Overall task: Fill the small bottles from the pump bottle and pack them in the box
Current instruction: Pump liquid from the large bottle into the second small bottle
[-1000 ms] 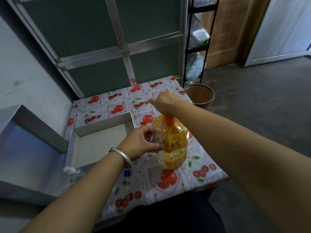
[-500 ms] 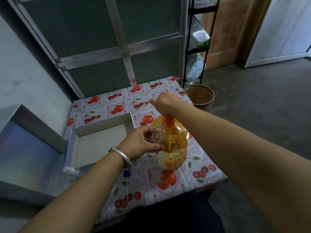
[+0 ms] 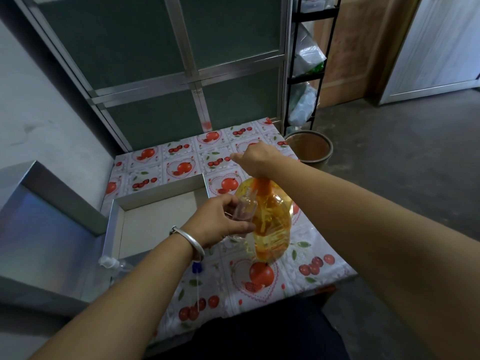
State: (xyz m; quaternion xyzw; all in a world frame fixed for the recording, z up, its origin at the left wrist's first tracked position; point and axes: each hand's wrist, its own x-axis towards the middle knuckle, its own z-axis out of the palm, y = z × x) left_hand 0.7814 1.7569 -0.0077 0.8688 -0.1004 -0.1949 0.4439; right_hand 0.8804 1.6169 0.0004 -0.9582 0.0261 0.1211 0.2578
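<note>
Status: filling stage, early in the task. The pump bottle (image 3: 271, 219), holding orange-yellow liquid, stands on the patterned tablecloth (image 3: 262, 276) at the centre of the frame. The right hand (image 3: 255, 159) sits on top of the orange pump head; its fingers curl over the head, and whether they press or merely rest cannot be told. The left hand (image 3: 220, 219) grips a small clear bottle (image 3: 244, 211) with fingers and thumb wrapped round it, holding the open neck up against the pump bottle just below the pump head. The small bottle looks clear; any liquid inside cannot be made out. The box (image 3: 158, 201), left of centre, shows a bare floor with no bottles packed. Its lid (image 3: 46, 245) lies at the left edge of the frame. A second small bottle with a white cap (image 3: 114, 263) lies near the front corner of the box, lower left. Judgement: filling is under way on one bottle, all packing remains
</note>
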